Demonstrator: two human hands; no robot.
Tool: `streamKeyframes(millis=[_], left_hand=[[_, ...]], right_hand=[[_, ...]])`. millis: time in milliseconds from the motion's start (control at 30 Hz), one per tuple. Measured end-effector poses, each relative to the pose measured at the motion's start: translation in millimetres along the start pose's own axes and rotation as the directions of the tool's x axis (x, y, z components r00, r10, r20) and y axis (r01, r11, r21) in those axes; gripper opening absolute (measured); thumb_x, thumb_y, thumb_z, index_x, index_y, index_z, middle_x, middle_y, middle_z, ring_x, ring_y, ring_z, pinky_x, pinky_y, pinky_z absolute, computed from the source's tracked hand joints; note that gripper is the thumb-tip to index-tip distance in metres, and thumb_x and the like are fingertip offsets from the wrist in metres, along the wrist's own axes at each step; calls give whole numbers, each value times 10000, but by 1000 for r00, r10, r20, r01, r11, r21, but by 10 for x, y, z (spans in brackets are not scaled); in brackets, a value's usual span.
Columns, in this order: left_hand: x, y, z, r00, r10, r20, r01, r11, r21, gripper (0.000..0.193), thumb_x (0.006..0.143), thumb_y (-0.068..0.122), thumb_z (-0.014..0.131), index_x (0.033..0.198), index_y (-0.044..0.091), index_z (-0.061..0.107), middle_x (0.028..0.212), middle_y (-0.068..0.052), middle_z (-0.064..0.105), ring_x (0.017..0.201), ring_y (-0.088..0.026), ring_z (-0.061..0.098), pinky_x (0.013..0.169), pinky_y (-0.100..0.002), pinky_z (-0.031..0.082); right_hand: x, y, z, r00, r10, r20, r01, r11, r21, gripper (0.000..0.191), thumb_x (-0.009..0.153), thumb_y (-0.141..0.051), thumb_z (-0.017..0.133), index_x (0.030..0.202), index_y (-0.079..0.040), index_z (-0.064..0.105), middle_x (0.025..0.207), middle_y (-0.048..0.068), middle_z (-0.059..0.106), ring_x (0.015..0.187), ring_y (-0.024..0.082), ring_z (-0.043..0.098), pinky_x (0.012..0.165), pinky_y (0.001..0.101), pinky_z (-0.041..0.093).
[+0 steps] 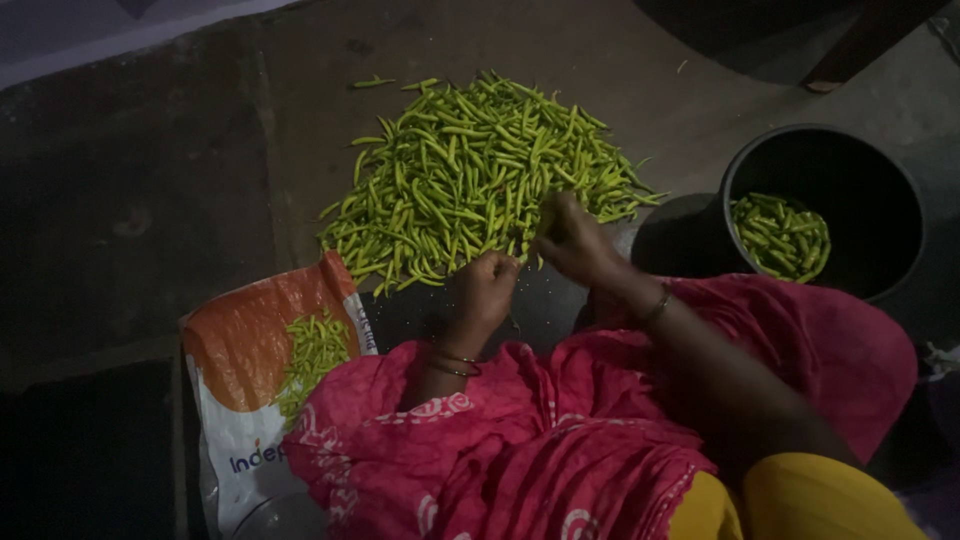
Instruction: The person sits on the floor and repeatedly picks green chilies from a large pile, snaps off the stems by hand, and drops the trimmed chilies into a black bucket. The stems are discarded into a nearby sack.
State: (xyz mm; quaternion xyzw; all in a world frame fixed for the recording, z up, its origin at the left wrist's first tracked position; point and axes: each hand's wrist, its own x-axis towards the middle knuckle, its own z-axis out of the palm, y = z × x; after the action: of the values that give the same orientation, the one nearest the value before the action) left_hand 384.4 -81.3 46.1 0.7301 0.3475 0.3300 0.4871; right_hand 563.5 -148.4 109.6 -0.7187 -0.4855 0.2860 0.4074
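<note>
A large heap of green chillies (470, 175) lies on the stone floor in front of me. My left hand (482, 293) is closed at the heap's near edge, fingers pinched around a chilli (524, 247). My right hand (575, 243) is just to its right, also closed on the same chilli, almost touching the left hand. Both wrists wear thin bangles. Pink patterned cloth (560, 430) covers my lap below the hands.
A black bucket (870, 170) at the right holds some green chillies (782, 236). An orange and white sack (240, 380) at the lower left has a small pile of chillies (312, 352) on it. A dark round lid (675, 235) lies beside the bucket.
</note>
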Motion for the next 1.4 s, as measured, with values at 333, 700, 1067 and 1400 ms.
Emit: streamKeyframes(millis=[333, 700, 1067, 1400], left_hand=[[24, -201, 117, 999, 5, -34, 7, 936, 351, 225, 933, 180, 633, 870, -23, 710, 816, -247, 680, 779, -409, 686, 658, -463, 518], [83, -351, 109, 997, -75, 24, 75, 997, 4, 254, 978, 142, 569, 1147, -1, 695, 913, -159, 747, 837, -289, 726, 769, -376, 561], [-43, -344, -114, 991, -100, -94, 89, 990, -112, 314, 1010, 164, 637, 1267, -14, 660, 1162, -125, 724, 1037, -220, 699, 915, -337, 542], [-341, 647, -551, 986, -159, -40, 139, 941, -307, 354, 1091, 105, 559, 1438, 34, 569, 1279, -26, 606, 981, -48, 562, 817, -222, 490]], right_hand=[[-26, 253, 392, 805, -587, -86, 491, 741, -458, 205, 890, 33, 657, 1028, -20, 516, 811, 126, 544, 707, 276, 538, 581, 402, 447], [70, 404, 63, 915, 202, 349, -388, 680, 622, 237, 949, -112, 731, 1153, -67, 620, 830, 48, 595, 644, 109, 522, 540, 245, 416], [324, 1628, -1968, 670, 227, -707, -259, 964, 63, 327, 875, -228, 704, 1182, -118, 678, 1014, 48, 652, 850, 188, 602, 678, 353, 499], [189, 1936, 503, 927, -56, 371, 232, 864, -447, 540, 741, -302, 686, 1261, -157, 664, 1198, 101, 620, 1030, 303, 605, 748, 485, 503]])
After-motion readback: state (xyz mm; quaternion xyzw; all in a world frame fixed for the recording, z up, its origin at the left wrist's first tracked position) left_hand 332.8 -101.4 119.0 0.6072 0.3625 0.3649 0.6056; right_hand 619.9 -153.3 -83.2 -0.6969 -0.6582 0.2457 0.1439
